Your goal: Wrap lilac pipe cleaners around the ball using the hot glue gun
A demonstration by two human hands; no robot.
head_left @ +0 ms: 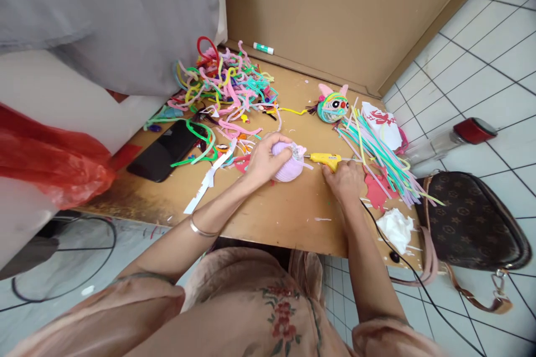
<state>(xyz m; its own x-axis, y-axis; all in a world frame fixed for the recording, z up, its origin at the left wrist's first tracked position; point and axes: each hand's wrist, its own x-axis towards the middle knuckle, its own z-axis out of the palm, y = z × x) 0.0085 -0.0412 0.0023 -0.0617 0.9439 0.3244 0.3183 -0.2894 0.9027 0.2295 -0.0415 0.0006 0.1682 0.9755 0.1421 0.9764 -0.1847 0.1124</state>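
My left hand (266,163) is closed round a lilac, ribbed, rounded craft piece (290,168) that has a greyish patch and a small pink bit at its top right. My right hand (344,178) grips a yellow hot glue gun (325,160), whose nozzle points left at the lilac piece. The tip is at or very near the greyish patch; whether they touch I cannot tell. A black cord (389,242) runs from beside my right hand off the table's near edge. Pale strips of paper (208,181) lie left of my left hand.
Tangled pipe cleaners (230,81) heap at the back left, near a black phone (165,150). A decorated ball with pink ears (333,107) stands behind straight pipe cleaners (377,148). Crumpled tissue (396,230), a brown handbag (471,220) and a red-capped bottle (473,131) are at right.
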